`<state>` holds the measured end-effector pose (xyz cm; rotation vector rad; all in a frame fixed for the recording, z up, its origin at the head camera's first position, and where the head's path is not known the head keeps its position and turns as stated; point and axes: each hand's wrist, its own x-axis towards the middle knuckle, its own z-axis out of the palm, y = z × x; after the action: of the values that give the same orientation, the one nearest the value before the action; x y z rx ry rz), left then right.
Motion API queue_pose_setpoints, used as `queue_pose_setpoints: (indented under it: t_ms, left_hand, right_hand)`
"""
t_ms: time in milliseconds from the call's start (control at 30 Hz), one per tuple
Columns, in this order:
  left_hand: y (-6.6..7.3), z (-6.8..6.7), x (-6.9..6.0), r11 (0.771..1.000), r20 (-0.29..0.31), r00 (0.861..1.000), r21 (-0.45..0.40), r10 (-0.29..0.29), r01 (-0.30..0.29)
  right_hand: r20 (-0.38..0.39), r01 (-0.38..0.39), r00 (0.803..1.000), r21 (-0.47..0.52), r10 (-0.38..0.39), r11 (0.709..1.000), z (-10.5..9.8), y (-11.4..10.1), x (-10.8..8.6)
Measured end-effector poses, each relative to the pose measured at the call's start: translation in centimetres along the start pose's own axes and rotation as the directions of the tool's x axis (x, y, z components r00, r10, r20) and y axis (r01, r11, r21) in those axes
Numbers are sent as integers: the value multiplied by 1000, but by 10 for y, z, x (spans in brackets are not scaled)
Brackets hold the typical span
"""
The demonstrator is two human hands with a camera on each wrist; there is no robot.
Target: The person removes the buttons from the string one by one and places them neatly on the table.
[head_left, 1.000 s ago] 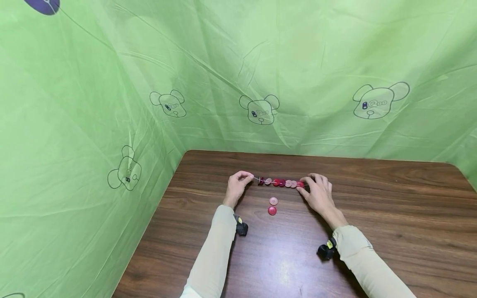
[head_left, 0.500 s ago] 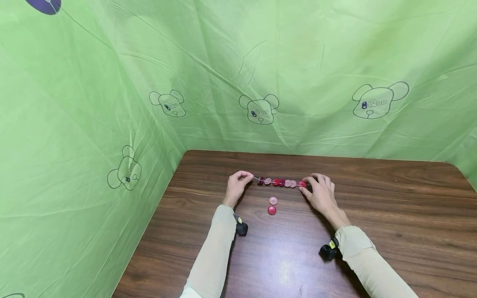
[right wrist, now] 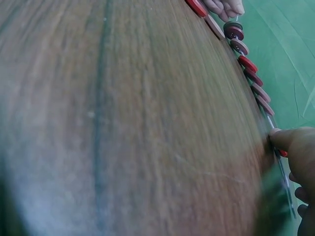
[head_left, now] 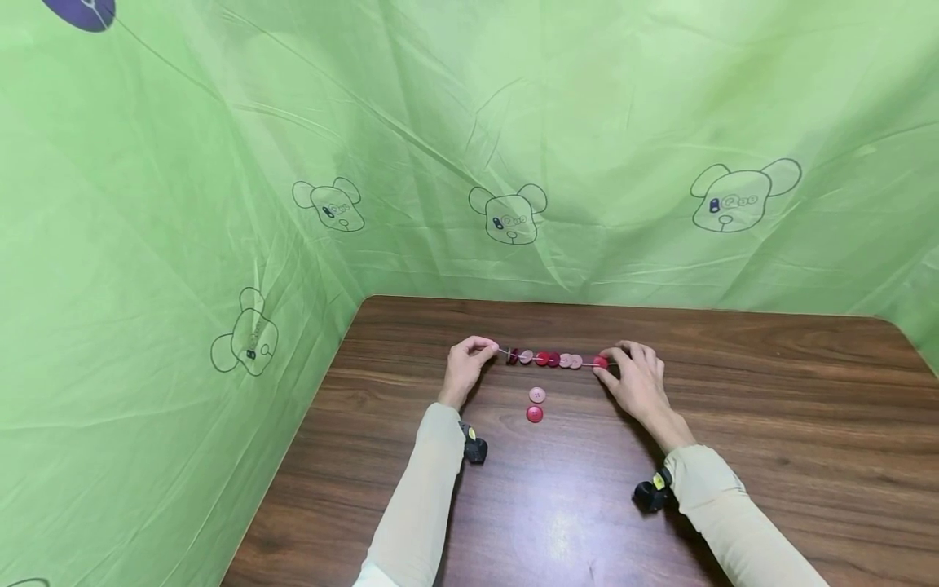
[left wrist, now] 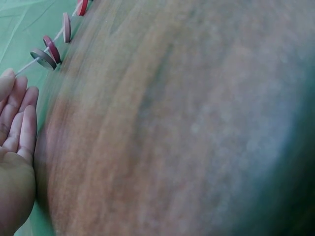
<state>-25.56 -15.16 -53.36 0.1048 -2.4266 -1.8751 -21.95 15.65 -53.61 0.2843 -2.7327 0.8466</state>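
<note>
A pale cord (head_left: 587, 364) runs across the table's far part with several pink, red and dark red buttons (head_left: 553, 359) strung on it. At its left end, my left hand (head_left: 464, 373) pinches the cord between thumb and forefinger, beside a dark disc (left wrist: 43, 59) seen edge-on. My right hand (head_left: 640, 387) pinches a red button (head_left: 601, 362) on the cord, mostly covered by the thumb in the right wrist view. Bare cord shows between this button and the pink ones. Past the right fingers, the cord's tail (right wrist: 290, 196) trails off.
Below the strung row, a pink button (head_left: 537, 395) and a red button (head_left: 535, 414) lie flat on the brown wooden table (head_left: 770, 408). A green cloth (head_left: 587, 261) with printed bear heads hangs behind the table and along its left side.
My right hand has slid a little to the right with the red button, widening the gap from the pink buttons. The left hand stays in place.
</note>
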Motion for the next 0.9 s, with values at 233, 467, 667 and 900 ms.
queue_pose_setpoints:
  t_ms: [233,467,667,900]
  left_hand:
    - [-1,1,2,1000,-3,1000,-23,2,-3]
    - [-2,1,3,1000,-3,1000,-13,8,-8]
    - [-1,1,2,1000,-5,1000,-19,0,0]
    - [-2,2,2,1000,-6,1000,-26,-5,5]
  right_hand:
    - [-10,-3,1000,3,3,1000,-2,1,0]
    - [-20,-3,1000,0,3,1000,-3,5,0]
    - [-24,-7,1000,-8,7,1000,-4,10,-1]
    - [-40,-13,999,-1,13,1000,-7,12,-4]
